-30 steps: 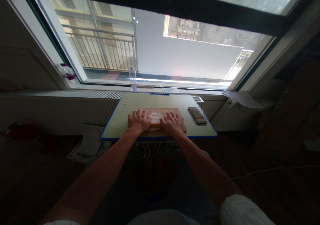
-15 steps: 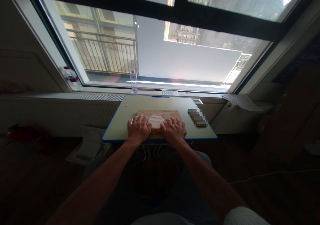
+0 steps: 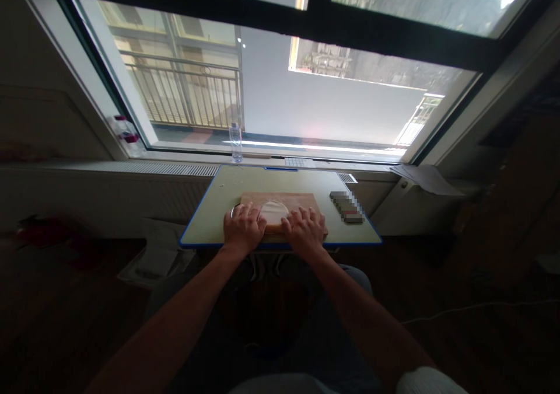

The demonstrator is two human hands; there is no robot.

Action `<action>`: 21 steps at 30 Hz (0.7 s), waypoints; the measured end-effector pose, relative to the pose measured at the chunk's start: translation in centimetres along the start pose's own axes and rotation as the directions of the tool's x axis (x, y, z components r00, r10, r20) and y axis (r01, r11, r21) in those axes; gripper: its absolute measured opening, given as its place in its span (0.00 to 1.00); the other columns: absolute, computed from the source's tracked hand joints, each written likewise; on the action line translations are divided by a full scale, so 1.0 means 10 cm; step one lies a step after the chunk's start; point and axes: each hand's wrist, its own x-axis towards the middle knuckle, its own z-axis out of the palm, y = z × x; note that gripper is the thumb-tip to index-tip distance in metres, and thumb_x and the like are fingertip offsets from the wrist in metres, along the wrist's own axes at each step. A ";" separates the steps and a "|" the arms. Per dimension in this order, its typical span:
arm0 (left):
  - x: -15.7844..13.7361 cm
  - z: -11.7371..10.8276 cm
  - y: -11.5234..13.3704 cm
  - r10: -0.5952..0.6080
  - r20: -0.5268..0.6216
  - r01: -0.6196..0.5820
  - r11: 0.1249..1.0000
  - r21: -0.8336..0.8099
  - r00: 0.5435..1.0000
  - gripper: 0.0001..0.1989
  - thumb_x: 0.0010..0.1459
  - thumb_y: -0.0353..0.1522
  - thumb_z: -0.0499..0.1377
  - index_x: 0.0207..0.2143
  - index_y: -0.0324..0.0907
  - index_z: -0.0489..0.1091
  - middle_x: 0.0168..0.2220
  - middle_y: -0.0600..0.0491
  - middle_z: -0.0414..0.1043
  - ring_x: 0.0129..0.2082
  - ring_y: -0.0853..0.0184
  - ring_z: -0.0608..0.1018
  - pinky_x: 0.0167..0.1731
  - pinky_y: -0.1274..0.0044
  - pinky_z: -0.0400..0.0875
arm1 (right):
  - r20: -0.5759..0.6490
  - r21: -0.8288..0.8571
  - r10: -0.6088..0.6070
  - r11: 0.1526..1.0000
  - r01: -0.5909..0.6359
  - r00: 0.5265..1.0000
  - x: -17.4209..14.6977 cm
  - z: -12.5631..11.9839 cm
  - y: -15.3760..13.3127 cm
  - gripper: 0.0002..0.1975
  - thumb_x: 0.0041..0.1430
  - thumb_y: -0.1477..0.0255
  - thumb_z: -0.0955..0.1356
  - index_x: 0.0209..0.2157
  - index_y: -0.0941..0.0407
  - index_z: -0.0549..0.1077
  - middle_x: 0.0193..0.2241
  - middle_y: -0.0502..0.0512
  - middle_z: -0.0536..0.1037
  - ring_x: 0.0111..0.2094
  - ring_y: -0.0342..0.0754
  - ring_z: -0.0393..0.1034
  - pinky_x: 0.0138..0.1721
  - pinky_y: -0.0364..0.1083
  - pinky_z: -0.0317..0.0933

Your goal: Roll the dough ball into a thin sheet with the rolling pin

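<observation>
A thin round sheet of pale dough (image 3: 274,210) lies on a wooden board (image 3: 297,198) in the middle of the small table. Across its near edge runs a short stretch of rounded wood, seemingly a rolling pin (image 3: 274,229), showing between my thumbs. My left hand (image 3: 244,226) is laid over the left end of it, fingers bent forward onto the board. The other end lies under my right hand (image 3: 303,226), whose fingers point away from me. Both ends of the pin are hidden. A shiny curved rim (image 3: 235,212) peeks out beside my left fingers; its kind is unclear.
The pale table (image 3: 210,207) has a blue edge. A pixelated oblong object (image 3: 347,206) lies on its right side. A clear bottle (image 3: 235,143) stands on the windowsill, with another bottle (image 3: 126,131) farther left. Papers (image 3: 424,178) rest at the right.
The view has shifted very slightly. Both hands stay in the same place over the board, and the dough looks the same.
</observation>
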 end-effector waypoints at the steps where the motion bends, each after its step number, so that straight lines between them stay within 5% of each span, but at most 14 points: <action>1: 0.01 0.00 0.00 -0.006 0.009 0.006 1.000 0.000 1.000 0.24 0.70 0.40 0.49 0.57 0.46 0.80 0.66 0.43 0.74 0.65 0.47 0.73 0.61 0.53 0.66 | 0.006 -0.003 -0.003 1.000 0.003 1.000 0.01 -0.01 0.00 0.28 0.77 0.50 0.58 0.62 0.50 0.76 0.69 0.58 0.70 0.71 0.67 0.55 0.70 0.70 0.44; 10: 0.29 -0.05 0.02 -0.119 0.303 0.114 0.993 0.036 0.946 0.30 0.70 0.45 0.46 0.69 0.53 0.70 0.76 0.46 0.60 0.75 0.50 0.59 0.71 0.46 0.51 | 0.183 -0.022 0.024 1.000 -0.021 0.983 0.27 -0.03 0.02 0.30 0.76 0.48 0.57 0.69 0.46 0.70 0.73 0.57 0.65 0.73 0.66 0.52 0.71 0.68 0.42; 21: 0.63 0.02 -0.04 -0.140 0.438 0.145 0.989 0.022 0.888 0.35 0.68 0.50 0.44 0.73 0.54 0.64 0.78 0.47 0.53 0.77 0.48 0.55 0.72 0.46 0.46 | 0.324 0.011 -0.053 0.999 0.052 0.944 0.58 -0.11 0.07 0.25 0.76 0.52 0.58 0.66 0.41 0.72 0.70 0.57 0.68 0.70 0.64 0.56 0.68 0.68 0.48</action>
